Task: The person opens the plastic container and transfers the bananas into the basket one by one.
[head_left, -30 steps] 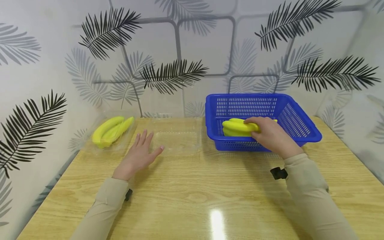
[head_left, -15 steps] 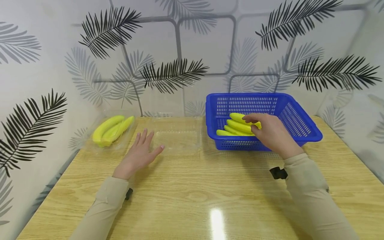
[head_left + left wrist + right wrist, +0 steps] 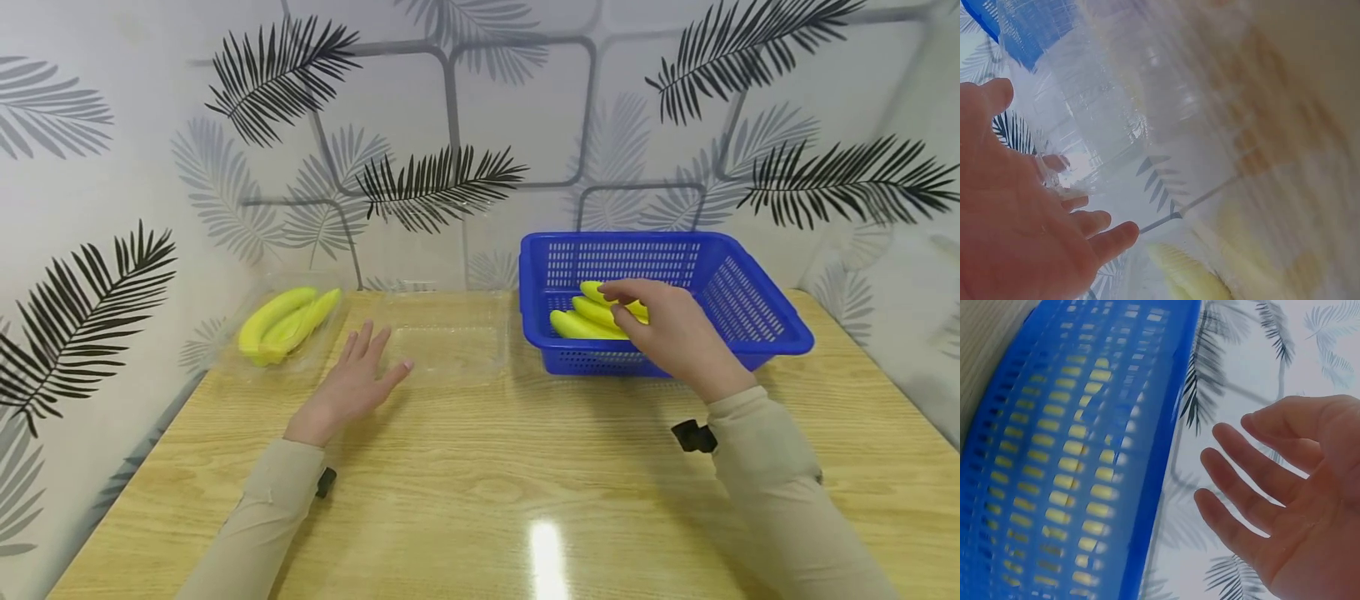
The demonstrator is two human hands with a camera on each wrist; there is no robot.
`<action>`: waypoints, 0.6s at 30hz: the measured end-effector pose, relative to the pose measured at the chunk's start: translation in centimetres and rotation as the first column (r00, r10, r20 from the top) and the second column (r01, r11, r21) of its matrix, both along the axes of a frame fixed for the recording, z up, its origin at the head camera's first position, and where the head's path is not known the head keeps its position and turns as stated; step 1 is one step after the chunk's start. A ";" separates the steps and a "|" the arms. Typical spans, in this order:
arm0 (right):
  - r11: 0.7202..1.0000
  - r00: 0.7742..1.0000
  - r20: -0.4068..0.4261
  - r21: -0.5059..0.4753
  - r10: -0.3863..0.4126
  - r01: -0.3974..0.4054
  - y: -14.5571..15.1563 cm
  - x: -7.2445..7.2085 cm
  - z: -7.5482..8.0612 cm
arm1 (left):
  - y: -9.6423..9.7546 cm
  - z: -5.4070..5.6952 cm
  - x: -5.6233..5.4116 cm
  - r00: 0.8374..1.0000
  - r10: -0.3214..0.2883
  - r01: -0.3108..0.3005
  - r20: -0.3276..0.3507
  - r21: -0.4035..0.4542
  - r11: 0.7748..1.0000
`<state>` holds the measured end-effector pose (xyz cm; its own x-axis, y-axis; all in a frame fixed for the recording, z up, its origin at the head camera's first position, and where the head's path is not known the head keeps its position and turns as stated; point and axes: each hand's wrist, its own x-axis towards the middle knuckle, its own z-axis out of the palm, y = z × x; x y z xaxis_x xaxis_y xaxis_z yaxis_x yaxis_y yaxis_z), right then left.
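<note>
Nearest to me on the head camera, a glossy streak of light (image 3: 547,558) lies on the wood-grain worktop (image 3: 480,467) by its near edge. Two beige sleeves come in from that edge, each with a small black device at the cuff; I take the right-hand device (image 3: 693,436) as the clearer of the two.

Farther in, I have the left hand (image 3: 348,386) with fingers straight and thumb spread wide, gripping nothing. Its fingertips are right by the near left corner of a clear container (image 3: 450,350); even on the left wrist view I cannot tell whether they touch it. The right hand (image 3: 671,329) is over the near rim of a blue basket (image 3: 577,362), fingers loosely bent, thumb and forefinger apart, nothing grasped. On the right wrist view I see bare space between its fingers.

The yellow bananas (image 3: 581,325) lie side by side in the basket, partly under that hand, and the right wrist view gives me their yellow through the slotted wall. The basket sits toward the worktop's far right corner, the clear container just left of it along the far edge. At the far left corner, a second clear container (image 3: 311,354) holds more bananas (image 3: 262,329). Beyond everything I see a pale wall (image 3: 525,117) patterned with dark and grey fronds.
</note>
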<state>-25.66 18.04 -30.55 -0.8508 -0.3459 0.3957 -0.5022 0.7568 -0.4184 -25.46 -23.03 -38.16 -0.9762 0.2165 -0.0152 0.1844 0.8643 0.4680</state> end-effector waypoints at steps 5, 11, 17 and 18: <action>0.996 0.996 -0.025 -0.023 0.082 -0.082 -1.9 0.6 0.3 | -0.6 0.7 -0.3 0.999 -0.026 0.029 -0.038 0.068 0.997; 0.985 0.986 -0.011 -0.017 0.169 -0.169 -4.7 0.7 0.4 | -2.7 3.0 -0.1 0.992 0.008 0.009 -0.128 0.125 0.992; 0.977 0.977 -0.041 -0.026 0.209 -0.210 -7.3 0.5 -0.3 | -6.3 4.4 0.1 0.955 0.127 -0.098 -0.267 0.117 0.988; 0.976 0.975 -0.045 -0.025 0.217 -0.218 -7.8 0.4 -0.4 | -7.0 4.3 0.1 0.944 0.153 -0.123 -0.292 0.118 0.985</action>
<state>-25.22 10.23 -31.00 -0.7390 -0.5085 0.4419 -0.6708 0.6154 -0.4138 -25.40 -30.04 -33.83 -0.9530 0.0656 0.2956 0.2108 0.8444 0.4924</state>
